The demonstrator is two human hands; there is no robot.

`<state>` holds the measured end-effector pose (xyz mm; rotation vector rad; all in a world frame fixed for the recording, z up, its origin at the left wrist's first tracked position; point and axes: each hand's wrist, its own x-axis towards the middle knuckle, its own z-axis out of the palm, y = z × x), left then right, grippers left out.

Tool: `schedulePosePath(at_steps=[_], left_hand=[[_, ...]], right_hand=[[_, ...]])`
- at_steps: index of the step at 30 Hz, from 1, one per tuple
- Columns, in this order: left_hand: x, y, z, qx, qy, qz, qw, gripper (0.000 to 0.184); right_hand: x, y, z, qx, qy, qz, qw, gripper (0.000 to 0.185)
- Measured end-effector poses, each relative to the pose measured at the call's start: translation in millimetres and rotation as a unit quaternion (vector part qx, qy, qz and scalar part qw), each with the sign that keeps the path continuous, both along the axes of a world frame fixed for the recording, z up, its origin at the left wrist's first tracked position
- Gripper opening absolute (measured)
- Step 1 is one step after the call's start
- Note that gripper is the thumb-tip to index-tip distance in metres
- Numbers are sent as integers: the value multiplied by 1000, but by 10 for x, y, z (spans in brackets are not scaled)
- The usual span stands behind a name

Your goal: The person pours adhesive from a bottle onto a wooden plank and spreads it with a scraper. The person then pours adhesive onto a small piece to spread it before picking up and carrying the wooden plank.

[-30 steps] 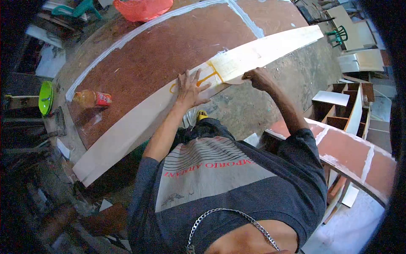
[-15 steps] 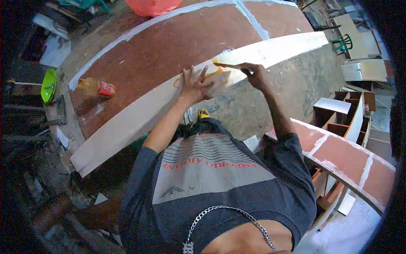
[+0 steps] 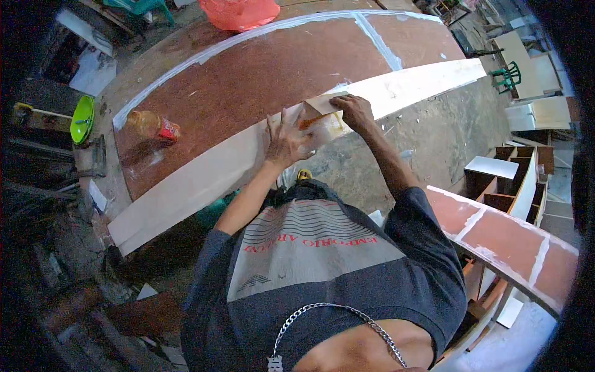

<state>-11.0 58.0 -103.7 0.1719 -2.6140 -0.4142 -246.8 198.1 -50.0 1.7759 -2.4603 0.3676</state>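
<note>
A long pale board (image 3: 186,177) lies along the near edge of a reddish-brown panel (image 3: 248,87) with whitish strips. My left hand (image 3: 286,141) rests on the board with its fingers spread. Just right of it, my right hand (image 3: 353,111) is closed on a thin, flat tan piece (image 3: 319,103), which is tilted over the board. Orange-yellow smears (image 3: 338,121) show on the board between my hands, partly covered by the flat piece.
On the panel's left part lies a bottle with a red label (image 3: 168,131). A red plastic bag (image 3: 238,13) is at the far edge. A green basin (image 3: 82,119) stands at left. Another reddish panel (image 3: 496,235) and wooden shelving (image 3: 496,186) are at right.
My right hand first moved up over the board with the flat piece, then left toward my left hand, and the piece now covers part of the smears. The whole view has shifted slightly.
</note>
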Motion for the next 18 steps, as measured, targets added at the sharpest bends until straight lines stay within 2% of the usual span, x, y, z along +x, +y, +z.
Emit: schedulePosePath(at_steps=[2,3,5,6,8,9,10,13,17,18], left_hand=[[196,-88,144,0,-116,-26,993,81],[293,-132,130,-1,-116,-26,993,81],[509,-230,88,-2,-85,-17,996,96],[614,-291,110,-3,-86,-19,996,96],[839,-424,218,46,-145,35,988,114],[952,-487,244,43,-160,60,984,131],[1052,-579,261,42,-160,59,985,131],[1275,-722,352,56,-273,93,956,148],[1400,-778,300,60,-238,84,966,151],[1405,-771,288,59,-219,82,970,150]], right_hand=[[28,2,-64,-10,-4,8,1000,35],[47,1,-83,-20,-9,15,1000,36],[75,16,-65,-19,-9,15,1000,33],[78,23,-50,-18,-7,16,1000,30],[76,84,-43,-21,1,26,999,30],[72,127,-35,-22,9,37,999,30],[105,167,13,-23,10,36,999,30],[311,471,83,-18,-14,7,1000,34],[741,845,-20,24,-28,-29,999,38],[853,890,-6,38,-16,-2,999,39]])
